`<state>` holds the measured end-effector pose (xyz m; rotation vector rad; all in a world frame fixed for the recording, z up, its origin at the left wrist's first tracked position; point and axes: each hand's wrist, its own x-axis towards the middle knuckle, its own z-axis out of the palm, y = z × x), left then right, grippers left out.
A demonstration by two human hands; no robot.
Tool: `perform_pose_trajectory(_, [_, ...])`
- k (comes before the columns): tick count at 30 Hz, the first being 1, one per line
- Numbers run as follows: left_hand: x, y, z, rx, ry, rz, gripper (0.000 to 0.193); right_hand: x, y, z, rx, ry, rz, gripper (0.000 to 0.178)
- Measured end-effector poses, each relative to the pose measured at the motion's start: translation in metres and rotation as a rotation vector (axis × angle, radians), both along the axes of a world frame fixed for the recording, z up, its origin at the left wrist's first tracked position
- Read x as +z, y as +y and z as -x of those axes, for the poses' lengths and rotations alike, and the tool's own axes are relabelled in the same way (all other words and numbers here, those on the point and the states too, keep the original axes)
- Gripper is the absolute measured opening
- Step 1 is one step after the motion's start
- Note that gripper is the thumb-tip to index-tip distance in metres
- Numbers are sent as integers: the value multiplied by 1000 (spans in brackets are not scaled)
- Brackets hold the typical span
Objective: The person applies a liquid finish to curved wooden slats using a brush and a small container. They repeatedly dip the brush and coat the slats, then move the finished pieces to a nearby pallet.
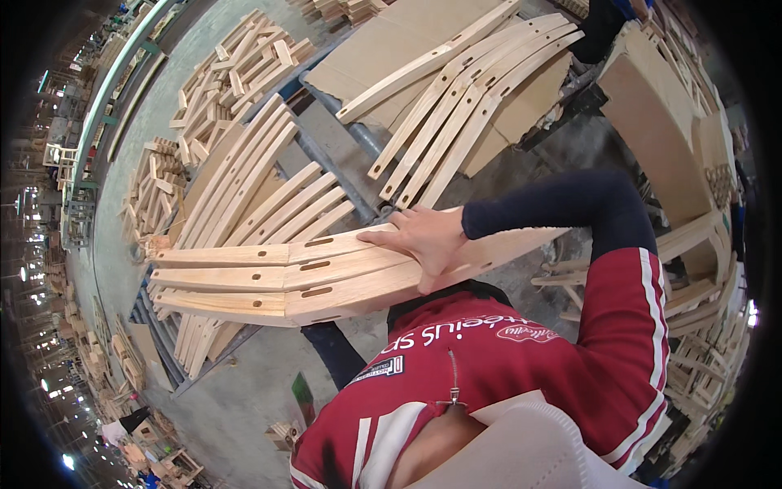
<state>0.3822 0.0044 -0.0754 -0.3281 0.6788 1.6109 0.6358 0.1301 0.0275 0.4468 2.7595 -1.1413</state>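
Observation:
Side by side in front of my body lies a bundle of three curved wooden chair-leg-like pieces (326, 281), pale, with slots and small holes cut in them. Across their top edge reaches my right hand (428, 238), its fingers over the far side and thumb toward me, gripping the bundle. My left forearm in a dark sleeve (336, 356) passes under the wood, which hides the left hand, so its fingers cannot be made out.
Similar curved pieces (481, 90) lie on cardboard (391, 49) on a metal-framed stand ahead. More lie stacked at left (236, 179). Piles of short wooden blocks (224, 81) rest on the floor beyond. At right stand a cardboard-covered stack (652, 114) and wooden frames (700, 326).

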Motion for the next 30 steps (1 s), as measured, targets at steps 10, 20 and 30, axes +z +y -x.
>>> perform_pose_trajectory(10, [-7,160,-97,-42,-140,-30,55,23,183,-46,260,-112,-204,119])
perform_pose_trajectory(20, [-19,320,-200,98,-281,-96,53,-2,385,-133,448,-196,-327,123])
perform_pose_trajectory(30, [-51,514,-276,338,-404,-176,52,-39,613,-197,411,-320,-535,135])
